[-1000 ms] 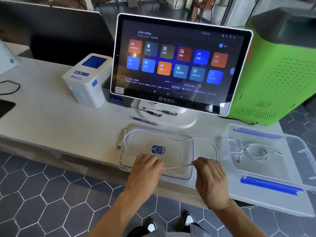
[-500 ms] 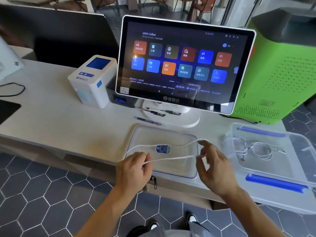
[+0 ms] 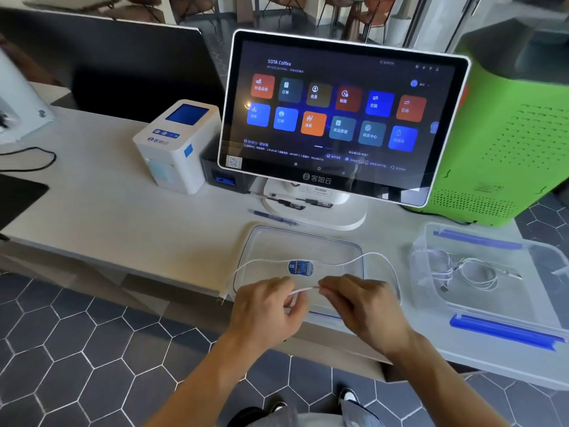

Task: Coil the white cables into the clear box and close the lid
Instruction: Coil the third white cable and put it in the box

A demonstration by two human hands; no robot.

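Note:
A clear lid (image 3: pixel 271 241) with a blue sticker lies flat on the counter in front of me. Over it runs a white cable (image 3: pixel 345 262), looping out to the left and right. My left hand (image 3: pixel 268 309) and my right hand (image 3: pixel 363 306) both pinch this cable close together above the lid's near edge. One cable plug (image 3: pixel 221 298) hangs off the counter edge at the left. The clear box (image 3: pixel 538 272) with blue clips stands at the right and holds coiled white cables (image 3: pixel 468 271).
A touchscreen terminal (image 3: pixel 335 115) on a white stand rises behind the lid, with a pen (image 3: pixel 272 217) at its foot. A white printer (image 3: pixel 175 146) sits to the left, a green machine (image 3: pixel 517 134) to the right. The counter edge runs under my hands.
My hands have come together from about a lid's width apart, folding the cable into loops. The left plug slid from the counter top to hang over the edge.

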